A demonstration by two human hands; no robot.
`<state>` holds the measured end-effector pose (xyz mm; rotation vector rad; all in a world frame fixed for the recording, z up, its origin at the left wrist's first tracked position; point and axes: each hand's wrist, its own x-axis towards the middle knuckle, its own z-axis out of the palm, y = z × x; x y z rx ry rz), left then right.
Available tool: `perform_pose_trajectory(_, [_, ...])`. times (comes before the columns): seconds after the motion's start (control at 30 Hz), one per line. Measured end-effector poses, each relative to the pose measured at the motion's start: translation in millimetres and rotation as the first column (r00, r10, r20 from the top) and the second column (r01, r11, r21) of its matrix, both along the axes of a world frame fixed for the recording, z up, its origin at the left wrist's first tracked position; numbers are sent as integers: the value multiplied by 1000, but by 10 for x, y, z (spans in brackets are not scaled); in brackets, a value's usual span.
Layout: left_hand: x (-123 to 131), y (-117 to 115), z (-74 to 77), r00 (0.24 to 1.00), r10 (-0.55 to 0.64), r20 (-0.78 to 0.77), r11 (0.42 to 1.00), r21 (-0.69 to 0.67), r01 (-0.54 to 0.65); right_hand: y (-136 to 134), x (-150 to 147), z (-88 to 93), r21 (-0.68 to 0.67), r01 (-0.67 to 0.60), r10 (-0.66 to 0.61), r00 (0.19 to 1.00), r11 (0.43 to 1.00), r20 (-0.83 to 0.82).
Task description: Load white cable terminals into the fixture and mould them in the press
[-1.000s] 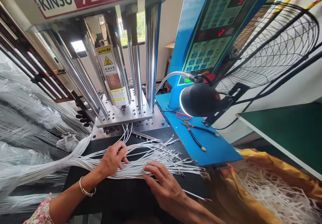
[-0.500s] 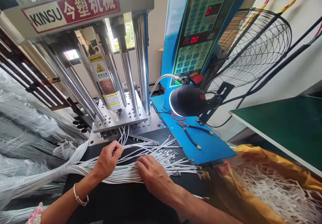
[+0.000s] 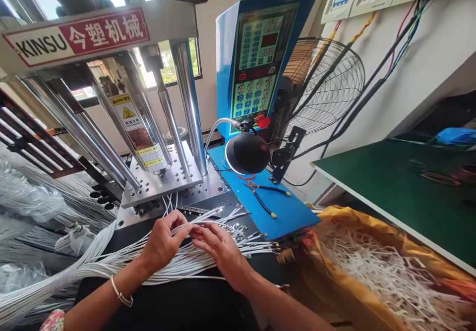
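In front of the machine, my left hand [image 3: 167, 239] pinches a few thin white cables [image 3: 203, 217], whose tips point away to the right. My right hand [image 3: 222, 256] meets it, with bent fingers closed around the same cables beside my left fingertips. Below both hands, a large bundle of white cables [image 3: 174, 270] lies across the black work surface, its ends fitted with small metal connectors [image 3: 238, 230]. Other white cables [image 3: 170, 202] run into the press under its perforated metal plate [image 3: 165, 185]. My fingers hide part of the held cables.
Red-and-black pliers [image 3: 264, 198] lie on a blue surface [image 3: 286, 219] under a black lamp [image 3: 247, 153]. A blue control box [image 3: 226, 63] stands behind. To the right are a yellow sack [image 3: 323, 266] of white scraps and a green table [image 3: 372, 182]. Wrapped cables [image 3: 29, 192] fill the left.
My right hand has lifted off the bundle and come to my left fingers. Cables are now raised between both hands. The view has shifted right, and the box's red digits no longer show.
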<state>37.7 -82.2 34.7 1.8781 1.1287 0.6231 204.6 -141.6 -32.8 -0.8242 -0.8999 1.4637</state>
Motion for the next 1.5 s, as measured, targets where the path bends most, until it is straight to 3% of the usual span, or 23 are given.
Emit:
perform_pose_trajectory(0.07, [4, -149, -183, 998, 13, 69, 950, -311, 9, 41, -51, 88, -203, -50, -34, 920, 978, -390])
perform_pose_trajectory(0.1, [-6, -242, -291, 995, 21, 94, 870, -492, 28, 64, -94, 107, -259, -62, -73, 874, 964, -480])
perform_pose_trajectory(0.17, [-52, -442, -490, 990, 33, 135, 665, -743, 80, 94, -199, 105, -273, -77, -82, 848, 959, -524])
perform_pose_trajectory(0.23, [-117, -618, -611, 978, 63, 200, 552, -824, 133, 91, -305, 76, -221, -86, -35, 871, 971, -491])
perform_pose_trajectory(0.3, [-170, -732, -638, 943, 197, 269, 563, -818, 115, 70, -390, 41, -191, -77, -19, 891, 979, -454])
perform_pose_trajectory(0.37, [-187, -770, -598, 873, 383, 302, 607, -795, 8, 44, -456, 3, -188, -9, -70, 910, 982, -408])
perform_pose_trajectory(0.43, [-163, -743, -534, 812, 490, 316, 628, -775, -78, 6, -515, -31, -192, 50, -108, 947, 980, -303])
perform_pose_trajectory(0.53, [-90, -653, -442, 837, 435, 332, 692, -718, -74, -58, -572, -33, -246, -30, -4, 991, 969, -134])
perform_pose_trajectory(0.63, [-62, -611, -382, 880, 351, 320, 732, -679, -45, -29, -524, 41, -259, -62, 21, 987, 964, -158])
perform_pose_trajectory(0.73, [-110, -651, -377, 915, 278, 293, 700, -714, 16, 84, -376, 105, -174, 87, -120, 975, 981, -189])
perform_pose_trajectory(0.77, [-131, -670, -390, 920, 274, 281, 689, -725, 16, 113, -328, 107, -134, 82, -99, 987, 988, -129])
perform_pose_trajectory(0.83, [-162, -697, -438, 911, 302, 279, 677, -736, 2, 131, -271, 85, -46, -83, 88, 990, 995, 112])
perform_pose_trajectory(0.9, [-170, -701, -507, 892, 329, 310, 686, -727, -1, 98, -279, 52, 10, -250, 230, 908, 968, 351])
perform_pose_trajectory(0.93, [-167, -695, -545, 884, 334, 327, 699, -715, 0, 73, -304, 39, 46, -268, 223, 875, 962, 430])
perform_pose_trajectory(1.03, [-149, -675, -642, 881, 338, 330, 750, -661, -40, 21, -396, 21, 243, -233, 44, 800, 941, 598])
perform_pose_trajectory(1.17, [-141, -679, -683, 884, 353, 306, 770, -632, -89, 146, -293, 9, 352, -345, -54, 643, 870, 764])
perform_pose_trajectory(1.2, [-144, -681, -683, 880, 362, 307, 771, -630, -97, 218, -206, 8, 360, -318, -122, 576, 877, 808])
perform_pose_trajectory(1.23, [-149, -682, -682, 875, 373, 308, 775, -622, -112, 299, -103, 11, 354, -297, -194, 456, 887, 869])
perform_pose_trajectory(1.3, [-155, -677, -681, 871, 388, 302, 799, -582, -154, 465, 108, 27, 267, -294, -255, 78, 918, 964])
perform_pose_trajectory(1.33, [-155, -671, -682, 871, 392, 297, 814, -554, -177, 540, 195, 41, 187, -313, -223, -82, 931, 971])
perform_pose_trajectory(1.37, [-152, -663, -684, 872, 396, 287, 825, -527, -202, 604, 260, 55, 119, -331, -189, -189, 936, 964])
perform_pose_trajectory(1.4, [-145, -655, -685, 872, 405, 274, 833, -505, -227, 656, 302, 70, 66, -350, -159, -243, 934, 957])
perform_pose_trajectory(1.5, [-118, -635, -685, 851, 454, 265, 821, -497, -283, 754, 322, 109, 24, -382, -129, -250, 924, 960])
